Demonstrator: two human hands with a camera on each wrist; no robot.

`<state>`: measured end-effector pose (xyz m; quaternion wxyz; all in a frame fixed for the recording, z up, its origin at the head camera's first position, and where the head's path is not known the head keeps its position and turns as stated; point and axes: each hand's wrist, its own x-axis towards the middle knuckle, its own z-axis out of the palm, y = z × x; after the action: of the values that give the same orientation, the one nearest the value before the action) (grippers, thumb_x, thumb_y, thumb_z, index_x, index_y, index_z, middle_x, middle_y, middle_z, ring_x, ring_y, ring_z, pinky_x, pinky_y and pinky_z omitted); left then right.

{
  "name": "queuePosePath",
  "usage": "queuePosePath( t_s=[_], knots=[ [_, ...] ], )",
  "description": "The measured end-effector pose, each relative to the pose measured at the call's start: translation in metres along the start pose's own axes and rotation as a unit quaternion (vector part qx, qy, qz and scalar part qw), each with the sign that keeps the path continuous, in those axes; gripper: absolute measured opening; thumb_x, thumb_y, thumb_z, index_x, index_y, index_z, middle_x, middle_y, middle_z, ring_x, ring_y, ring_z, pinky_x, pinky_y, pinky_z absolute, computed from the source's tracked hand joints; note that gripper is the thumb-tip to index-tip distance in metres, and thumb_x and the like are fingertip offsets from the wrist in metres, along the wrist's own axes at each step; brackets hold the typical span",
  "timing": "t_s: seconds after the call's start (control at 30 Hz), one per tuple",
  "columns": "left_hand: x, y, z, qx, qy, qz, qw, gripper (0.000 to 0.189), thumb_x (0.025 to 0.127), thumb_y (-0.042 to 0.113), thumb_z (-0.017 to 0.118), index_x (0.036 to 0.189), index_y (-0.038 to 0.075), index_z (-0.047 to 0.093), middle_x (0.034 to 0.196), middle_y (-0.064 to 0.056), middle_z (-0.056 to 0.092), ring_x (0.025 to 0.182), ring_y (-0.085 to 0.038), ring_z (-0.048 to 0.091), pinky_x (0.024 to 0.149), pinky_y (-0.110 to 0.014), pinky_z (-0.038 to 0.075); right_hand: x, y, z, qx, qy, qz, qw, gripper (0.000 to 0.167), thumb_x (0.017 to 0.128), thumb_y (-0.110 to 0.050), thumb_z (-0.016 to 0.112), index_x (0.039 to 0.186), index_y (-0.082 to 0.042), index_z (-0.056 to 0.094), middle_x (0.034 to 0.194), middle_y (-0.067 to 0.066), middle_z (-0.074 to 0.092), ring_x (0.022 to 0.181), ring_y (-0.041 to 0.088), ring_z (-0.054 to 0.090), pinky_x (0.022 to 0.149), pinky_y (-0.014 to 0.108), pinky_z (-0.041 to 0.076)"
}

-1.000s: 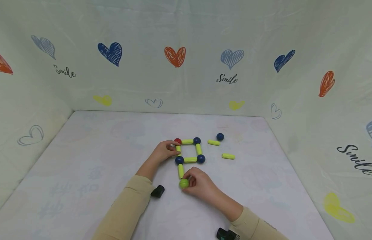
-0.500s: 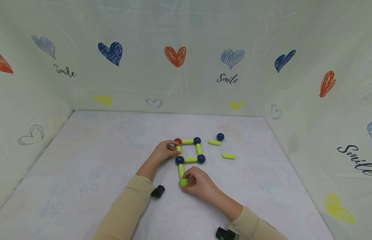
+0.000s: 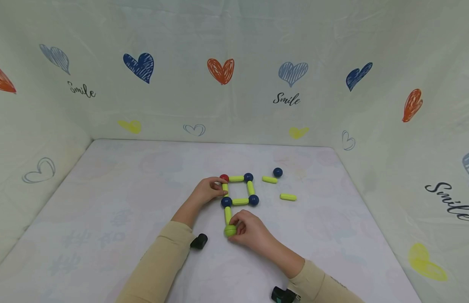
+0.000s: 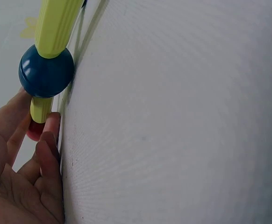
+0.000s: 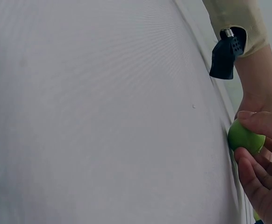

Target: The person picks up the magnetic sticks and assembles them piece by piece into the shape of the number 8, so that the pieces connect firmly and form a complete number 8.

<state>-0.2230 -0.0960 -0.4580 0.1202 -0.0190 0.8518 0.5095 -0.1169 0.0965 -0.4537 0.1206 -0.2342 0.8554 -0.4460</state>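
Observation:
Yellow-green rods and balls form a square on the table, with a red ball (image 3: 224, 178) at its far left corner and blue balls at the other corners. My left hand (image 3: 207, 191) holds the square's left rod (image 4: 41, 109) between thumb and fingers, between the red ball and the near left blue ball (image 4: 46, 71). From that blue ball another rod (image 3: 228, 215) points toward me. At its near end my right hand (image 3: 253, 230) pinches a green ball (image 5: 243, 137) between thumb and fingers; the ball appears to touch the rod.
Right of the square lie a loose blue ball (image 3: 277, 172) and two loose rods, one rod (image 3: 269, 179) near the ball and another rod (image 3: 288, 197) nearer me. A black wrist camera (image 3: 199, 241) juts from the left sleeve. A heart-printed cloth stands behind the table (image 3: 117, 202).
My right hand has shifted the green ball slightly left and away from me, against the rod's near end. My left hand stays in place.

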Motion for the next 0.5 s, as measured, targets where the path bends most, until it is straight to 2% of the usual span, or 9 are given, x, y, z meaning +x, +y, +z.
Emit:
queuePosePath(
  t_s=[0.33, 0.5],
  knots=[
    [0.000, 0.000, 0.000, 0.010, 0.001, -0.005, 0.9999, 0.032, 0.081, 0.012, 0.081, 0.111, 0.013, 0.072, 0.085, -0.005, 0.064, 0.077, -0.018, 0.055, 0.064, -0.025, 0.042, 0.001, 0.000, -0.004, 0.000, -0.002, 0.002, 1.0000, 0.031, 0.076, -0.009, 0.084, 0.099, -0.010, 0.063, 0.091, -0.002, 0.056, 0.070, 0.007, 0.056, 0.064, 0.023, 0.050],
    [0.001, -0.002, 0.000, 0.014, 0.000, -0.003, 0.9999, 0.032, 0.081, 0.012, 0.080, 0.112, 0.013, 0.071, 0.086, -0.006, 0.064, 0.079, -0.019, 0.055, 0.067, -0.027, 0.043, 0.002, 0.002, -0.018, -0.008, 0.023, 0.018, 0.9995, 0.033, 0.075, -0.011, 0.085, 0.101, -0.008, 0.063, 0.092, 0.003, 0.058, 0.071, 0.010, 0.057, 0.064, 0.025, 0.050]
  ],
)
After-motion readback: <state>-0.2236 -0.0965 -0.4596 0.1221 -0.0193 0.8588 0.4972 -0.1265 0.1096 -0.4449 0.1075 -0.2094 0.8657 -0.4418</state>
